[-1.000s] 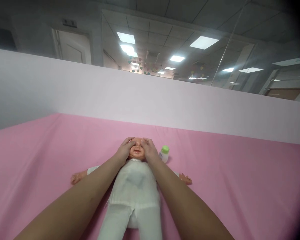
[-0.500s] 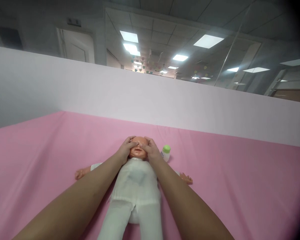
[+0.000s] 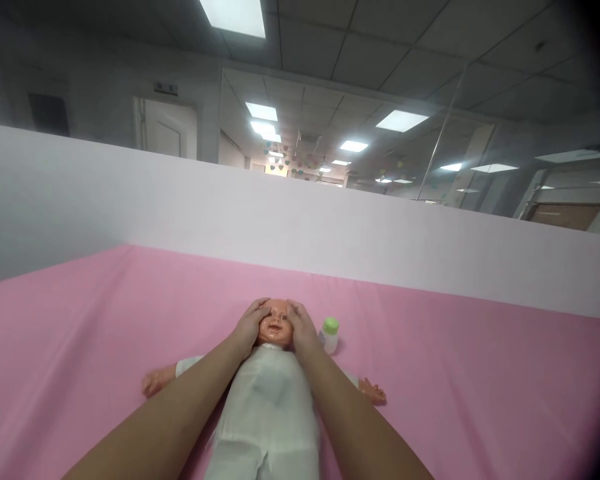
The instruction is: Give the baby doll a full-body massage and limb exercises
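A baby doll (image 3: 267, 407) in white clothes lies on its back on a pink sheet (image 3: 455, 387), head away from me, arms spread out. My left hand (image 3: 249, 327) cups the left side of the doll's head (image 3: 276, 322), fingers resting near its forehead. My right hand (image 3: 303, 328) presses against the right side of the head in the same way. The doll's face shows between my two hands. A small white bottle with a green cap (image 3: 329, 333) stands just right of my right hand.
A pale wall panel (image 3: 330, 227) runs along the far edge of the pink sheet. Beyond it lie a ceiling with light panels, a white door (image 3: 165, 130) and glass partitions.
My hands have slid apart from over the doll's eyes to the sides of its head. The camera has tilted upward, so the doll sits lower in view.
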Available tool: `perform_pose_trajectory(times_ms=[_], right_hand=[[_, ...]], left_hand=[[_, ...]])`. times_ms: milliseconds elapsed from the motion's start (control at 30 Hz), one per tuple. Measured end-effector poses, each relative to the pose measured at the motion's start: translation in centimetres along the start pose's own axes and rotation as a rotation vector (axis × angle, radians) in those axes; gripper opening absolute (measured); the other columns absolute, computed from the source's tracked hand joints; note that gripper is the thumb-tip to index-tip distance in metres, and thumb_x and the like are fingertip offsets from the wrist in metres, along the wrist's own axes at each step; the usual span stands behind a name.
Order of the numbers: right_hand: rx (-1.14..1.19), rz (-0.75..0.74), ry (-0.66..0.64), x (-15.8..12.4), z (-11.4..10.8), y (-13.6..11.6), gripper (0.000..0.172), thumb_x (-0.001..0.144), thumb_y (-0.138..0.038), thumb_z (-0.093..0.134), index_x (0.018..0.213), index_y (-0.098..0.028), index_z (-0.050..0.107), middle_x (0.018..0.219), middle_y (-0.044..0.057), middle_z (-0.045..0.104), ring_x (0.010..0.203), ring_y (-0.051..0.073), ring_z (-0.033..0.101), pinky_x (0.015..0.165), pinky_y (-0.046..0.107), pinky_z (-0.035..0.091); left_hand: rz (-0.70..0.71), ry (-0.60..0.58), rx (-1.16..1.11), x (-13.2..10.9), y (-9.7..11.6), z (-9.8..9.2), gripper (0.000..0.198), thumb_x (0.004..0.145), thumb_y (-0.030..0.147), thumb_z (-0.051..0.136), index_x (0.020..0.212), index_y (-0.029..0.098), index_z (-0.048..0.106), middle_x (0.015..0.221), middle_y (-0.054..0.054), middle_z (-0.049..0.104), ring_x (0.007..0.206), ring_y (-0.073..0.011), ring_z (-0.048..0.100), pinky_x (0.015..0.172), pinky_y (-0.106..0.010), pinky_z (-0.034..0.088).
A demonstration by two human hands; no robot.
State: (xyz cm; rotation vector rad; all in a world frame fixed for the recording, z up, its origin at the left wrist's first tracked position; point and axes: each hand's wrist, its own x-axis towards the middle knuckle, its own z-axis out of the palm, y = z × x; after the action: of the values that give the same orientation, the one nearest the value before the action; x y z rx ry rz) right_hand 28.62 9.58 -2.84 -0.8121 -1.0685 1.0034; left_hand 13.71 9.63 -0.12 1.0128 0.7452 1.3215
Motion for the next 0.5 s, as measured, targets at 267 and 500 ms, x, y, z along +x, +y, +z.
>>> perform_pose_trajectory(times_ms=[267,500], right_hand=[[0.045,0.035,-0.074,-0.9,0.4,-0.8,0.062,0.072,-0.044,0.08,0.127,-0.022,0.063,0.124,0.01,0.07,0.114,0.03,0.068,0.096,0.044,0.056],[-0.157,-0.01,-0.025,-0.8,0.6,-1.2,0.058,0.069,-0.052,0.085,0.113,-0.024,0.062,0.111,0.009,0.07,0.104,0.03,0.068,0.093,0.044,0.055]], left_hand=[[-0.023,-0.058,-0.004,-0.7,0.6,-0.8,0.063,0.074,0.033,0.081,0.132,0.02,0.059,0.121,-0.015,0.072,0.103,-0.0292,0.074,0.091,-0.041,0.058],[0.014,-0.037,0.102,-0.2,0.3,-1.2,0.06,0.065,0.036,0.089,0.119,0.018,0.068,0.11,-0.015,0.076,0.095,-0.0324,0.075,0.084,-0.042,0.06]])
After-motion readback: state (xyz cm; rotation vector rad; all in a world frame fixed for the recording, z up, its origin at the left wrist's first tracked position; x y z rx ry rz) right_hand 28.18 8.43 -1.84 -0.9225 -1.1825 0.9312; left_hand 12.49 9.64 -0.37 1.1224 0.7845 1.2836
